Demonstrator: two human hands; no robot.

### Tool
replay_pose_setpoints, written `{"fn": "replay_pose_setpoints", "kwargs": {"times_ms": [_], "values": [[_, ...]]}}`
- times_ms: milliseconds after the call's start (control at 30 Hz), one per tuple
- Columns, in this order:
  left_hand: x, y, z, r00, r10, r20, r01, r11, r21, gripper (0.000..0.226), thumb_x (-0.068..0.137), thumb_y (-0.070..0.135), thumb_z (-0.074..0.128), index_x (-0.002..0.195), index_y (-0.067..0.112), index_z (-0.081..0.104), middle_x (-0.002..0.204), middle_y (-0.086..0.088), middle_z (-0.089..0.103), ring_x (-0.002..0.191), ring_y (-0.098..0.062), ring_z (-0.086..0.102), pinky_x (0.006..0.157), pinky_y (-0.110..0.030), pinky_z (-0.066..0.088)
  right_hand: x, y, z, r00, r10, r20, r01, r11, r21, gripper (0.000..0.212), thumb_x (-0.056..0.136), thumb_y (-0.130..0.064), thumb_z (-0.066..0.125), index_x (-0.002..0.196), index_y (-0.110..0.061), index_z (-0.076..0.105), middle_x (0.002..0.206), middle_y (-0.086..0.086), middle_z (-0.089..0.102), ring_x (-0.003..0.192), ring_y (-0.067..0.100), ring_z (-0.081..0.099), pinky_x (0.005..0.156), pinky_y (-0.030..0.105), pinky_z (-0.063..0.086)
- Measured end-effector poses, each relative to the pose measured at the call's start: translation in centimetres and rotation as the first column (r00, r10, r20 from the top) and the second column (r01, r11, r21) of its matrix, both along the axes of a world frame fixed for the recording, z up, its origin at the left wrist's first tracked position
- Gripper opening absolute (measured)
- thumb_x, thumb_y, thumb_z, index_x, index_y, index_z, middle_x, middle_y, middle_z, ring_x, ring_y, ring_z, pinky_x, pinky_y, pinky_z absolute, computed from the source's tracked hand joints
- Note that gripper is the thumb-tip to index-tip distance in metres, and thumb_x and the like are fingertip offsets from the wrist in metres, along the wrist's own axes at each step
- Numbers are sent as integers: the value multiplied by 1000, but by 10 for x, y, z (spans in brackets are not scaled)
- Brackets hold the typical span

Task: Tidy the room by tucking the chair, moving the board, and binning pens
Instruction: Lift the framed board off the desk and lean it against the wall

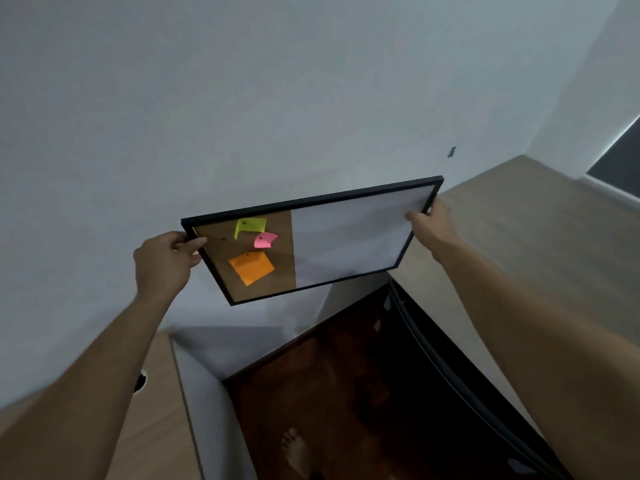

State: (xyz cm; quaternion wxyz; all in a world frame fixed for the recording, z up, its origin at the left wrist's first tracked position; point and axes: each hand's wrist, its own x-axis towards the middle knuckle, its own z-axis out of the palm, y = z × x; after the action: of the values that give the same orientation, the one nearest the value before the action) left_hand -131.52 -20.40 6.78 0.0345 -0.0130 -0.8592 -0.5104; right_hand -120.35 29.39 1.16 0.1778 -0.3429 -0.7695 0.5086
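A black-framed board (349, 237) hangs in the air in front of a pale wall, tilted with its right end higher. Its left part is cork with a yellow-green note (250, 226), a pink note (264, 240) and an orange note (252, 267) pinned on; its right part is plain white. My left hand (166, 261) grips the left edge of the frame. My right hand (431, 220) grips the right edge. No chair, pens or bin are in view.
A light wooden desk (519, 220) runs along the wall at the right. Another light wooden surface (156, 410) lies at the lower left. Below the board is dark wooden floor (322, 393) with a bare foot (294, 452) on it. A black panel edge (450, 368) slants down at the right.
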Motion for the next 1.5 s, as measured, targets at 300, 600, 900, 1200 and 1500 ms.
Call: {"fn": "replay_pose_setpoints", "kwargs": {"times_ms": [300,600,900,1200,1500], "values": [[-73,82,-42,991,-63,117,64,998,-3,19,92,27,80,89,8,78,79,-10,78,74,-17,79,57,-3,48,-89,72,-35,966,-251,61,253,967,-30,72,74,-30,50,144,-17,51,145,1,53,125,29,60,110,53,51],[-131,147,-68,976,-134,172,150,985,-82,26,91,37,81,76,16,77,71,-3,78,73,-14,79,82,-38,61,-152,135,-55,954,-265,140,277,958,-74,72,79,-33,48,148,-14,49,149,-1,50,117,30,62,108,51,52],[-156,203,-75,950,-80,302,82,997,8,32,92,38,80,84,6,79,80,-5,81,83,-12,80,80,-27,59,-227,174,-59,969,-201,147,215,973,-87,56,86,-29,48,140,-12,50,142,11,51,113,33,62,101,49,54],[-163,221,-104,919,-67,389,45,997,67,34,95,45,74,81,15,81,82,-1,83,88,-17,82,99,-54,60,-264,175,-74,984,-43,172,62,992,-107,73,107,-29,40,169,-15,3,178,0,0,162,22,11,129,41,18],[-163,233,-104,926,-71,371,75,997,2,34,96,50,70,86,20,82,82,5,83,87,-9,81,96,-46,61,-246,146,-104,960,33,278,14,986,-168,76,110,-51,36,168,-31,-9,178,7,-2,164,29,5,130,50,13]]}}
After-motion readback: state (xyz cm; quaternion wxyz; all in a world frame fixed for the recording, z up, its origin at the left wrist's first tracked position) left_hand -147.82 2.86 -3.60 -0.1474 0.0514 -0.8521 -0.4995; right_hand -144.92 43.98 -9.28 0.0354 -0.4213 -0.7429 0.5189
